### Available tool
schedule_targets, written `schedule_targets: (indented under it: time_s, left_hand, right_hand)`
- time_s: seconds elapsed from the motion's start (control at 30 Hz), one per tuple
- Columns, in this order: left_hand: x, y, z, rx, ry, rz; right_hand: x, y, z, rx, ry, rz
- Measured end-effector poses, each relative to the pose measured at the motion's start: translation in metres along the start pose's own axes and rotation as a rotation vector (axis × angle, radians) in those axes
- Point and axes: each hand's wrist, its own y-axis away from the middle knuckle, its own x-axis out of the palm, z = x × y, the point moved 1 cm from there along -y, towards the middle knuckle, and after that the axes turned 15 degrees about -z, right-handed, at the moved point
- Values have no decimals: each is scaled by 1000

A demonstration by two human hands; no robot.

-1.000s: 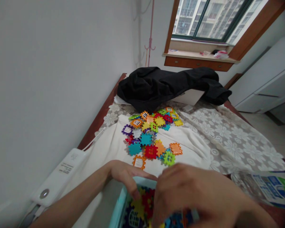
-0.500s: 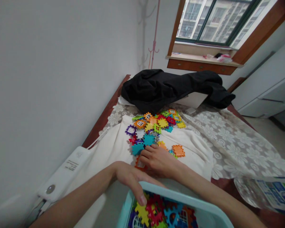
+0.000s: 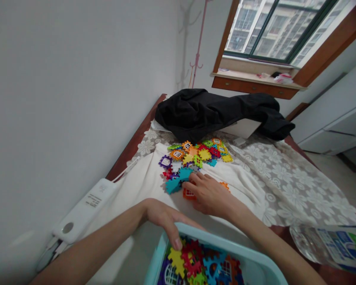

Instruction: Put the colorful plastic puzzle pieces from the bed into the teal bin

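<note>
My left hand (image 3: 166,221) clasps the near-left rim of a light-blue plastic bin (image 3: 219,239), thumb inside and fingers outside. Inside lie interlocking toy tiles with toothed edges, among them a yellow tile (image 3: 176,261) and a red tile (image 3: 192,257). Beyond the bin, my right hand (image 3: 210,194) is palm down with curled fingers on an orange window tile (image 3: 189,193); its fingertips are partly hidden. Teal tiles (image 3: 173,184) lie just left of those fingers. A mixed heap of tiles (image 3: 204,154) spreads farther back. The hand partly covers another orange tile (image 3: 224,184).
A white cloth (image 3: 148,178) lies over the floral bedspread (image 3: 302,182). Black clothing (image 3: 219,111) is piled at the back. On the left is a white power strip (image 3: 86,209) by the wall; a clear plastic bottle (image 3: 320,245) lies at the right.
My right hand has shifted right and slightly up, and the orange window tile has slid right with it. My left hand stays on the bin. The view has tilted slightly.
</note>
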Motion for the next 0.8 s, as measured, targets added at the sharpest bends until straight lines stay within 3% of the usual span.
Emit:
schedule_targets:
  time_s: [0.17, 0.37, 0.43, 0.8]
  left_hand:
    - [0, -1, 1, 25, -64, -11]
    - [-1, -1, 4, 11, -25, -41]
    - [0, 0, 3, 15, -33, -50]
    - [0, 2, -3, -8, -16, -57]
  right_hand:
    - [14, 15, -1, 62, -33, -101]
    - [23, 56, -34, 175, -299, -424]
    - [26, 67, -41, 218, -336, -477]
    - [48, 63, -27, 208, -155, -329]
